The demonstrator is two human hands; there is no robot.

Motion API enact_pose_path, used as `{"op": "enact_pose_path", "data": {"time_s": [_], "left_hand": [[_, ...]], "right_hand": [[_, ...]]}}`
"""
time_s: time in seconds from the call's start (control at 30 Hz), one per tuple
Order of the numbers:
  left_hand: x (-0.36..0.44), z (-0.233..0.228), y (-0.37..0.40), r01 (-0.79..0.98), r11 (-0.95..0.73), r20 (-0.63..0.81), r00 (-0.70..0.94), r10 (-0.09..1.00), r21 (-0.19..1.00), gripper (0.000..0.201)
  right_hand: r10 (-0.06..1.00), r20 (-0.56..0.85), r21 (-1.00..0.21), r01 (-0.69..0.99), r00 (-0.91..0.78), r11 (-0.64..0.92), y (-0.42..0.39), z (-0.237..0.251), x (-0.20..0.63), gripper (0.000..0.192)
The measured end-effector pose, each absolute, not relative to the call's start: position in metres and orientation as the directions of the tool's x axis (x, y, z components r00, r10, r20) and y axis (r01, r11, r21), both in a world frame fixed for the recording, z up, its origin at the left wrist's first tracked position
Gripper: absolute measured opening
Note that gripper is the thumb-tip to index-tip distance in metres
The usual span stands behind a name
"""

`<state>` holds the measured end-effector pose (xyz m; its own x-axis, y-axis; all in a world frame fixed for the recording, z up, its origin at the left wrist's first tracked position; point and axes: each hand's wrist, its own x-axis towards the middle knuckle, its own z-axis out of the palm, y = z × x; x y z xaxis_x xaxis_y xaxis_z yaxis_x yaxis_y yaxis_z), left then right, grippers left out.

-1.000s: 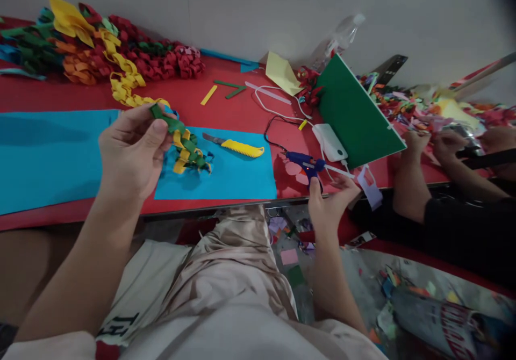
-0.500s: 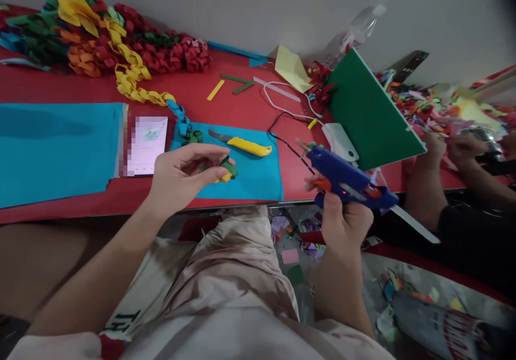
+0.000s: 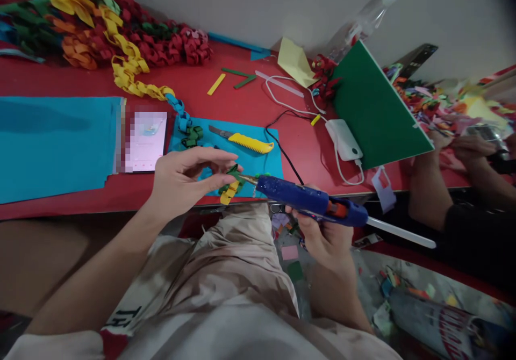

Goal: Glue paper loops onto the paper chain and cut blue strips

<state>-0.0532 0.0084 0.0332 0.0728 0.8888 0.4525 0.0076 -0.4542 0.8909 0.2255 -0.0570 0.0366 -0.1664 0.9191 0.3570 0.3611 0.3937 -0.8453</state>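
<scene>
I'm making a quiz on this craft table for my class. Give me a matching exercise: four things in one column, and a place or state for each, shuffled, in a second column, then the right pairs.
Things:
1. glue gun
2. yellow-handled knife
3. green board
4. green and yellow paper chain end

Places or states:
A. lying on the small blue sheet
B. pinched in the left hand
C. gripped in the right hand
D. tilted, at the right of the red table

Pairs: 1-C, 2-A, 3-D, 4-B
</scene>
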Motion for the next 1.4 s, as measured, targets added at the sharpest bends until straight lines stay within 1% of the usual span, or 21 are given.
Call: {"op": "enact_pose_path", "data": {"time_s": [0.1,0.27,0.5,0.73,0.97,1.13,1.27,1.4], "left_hand": [[-0.054,0.033,0.009,0.008,-0.486,0.483,0.094,0.87,0.874,0.03],[-0.054,0.034,0.01,0.027,-0.511,0.507,0.102,0.856,0.859,0.029],[-0.053,0.034,0.009,0.023,-0.511,0.506,0.111,0.855,0.859,0.033],[-0.053,0.036,0.008,0.031,-0.511,0.506,0.099,0.857,0.859,0.03],[-0.051,0.036,0.009,0.022,-0.479,0.473,0.114,0.873,0.878,0.026],[-0.051,0.038,0.008,-0.025,-0.493,0.492,0.119,0.863,0.87,0.028],[-0.051,0.038,0.008,0.003,-0.499,0.495,0.114,0.861,0.867,0.026],[-0.051,0.037,0.008,0.039,-0.469,0.462,0.111,0.88,0.883,0.024]], "right_hand": [[0.891,0.393,-0.818,0.355,-0.228,0.452,-0.054,0.043,0.223,0.004],[0.885,0.376,-0.799,0.387,-0.275,0.46,-0.05,0.049,0.221,0.004],[0.874,0.391,-0.782,0.396,-0.289,0.481,-0.05,0.047,0.223,0.002],[0.872,0.414,-0.768,0.413,-0.262,0.489,-0.05,0.047,0.224,0.002],[0.865,0.413,-0.759,0.417,-0.286,0.5,-0.049,0.046,0.224,0.001],[0.863,0.401,-0.748,0.434,-0.307,0.502,-0.048,0.05,0.226,0.003],[0.874,0.389,-0.739,0.467,-0.292,0.485,-0.049,0.05,0.227,0.006],[0.886,0.381,-0.754,0.467,-0.263,0.463,-0.05,0.047,0.228,0.008]]}}
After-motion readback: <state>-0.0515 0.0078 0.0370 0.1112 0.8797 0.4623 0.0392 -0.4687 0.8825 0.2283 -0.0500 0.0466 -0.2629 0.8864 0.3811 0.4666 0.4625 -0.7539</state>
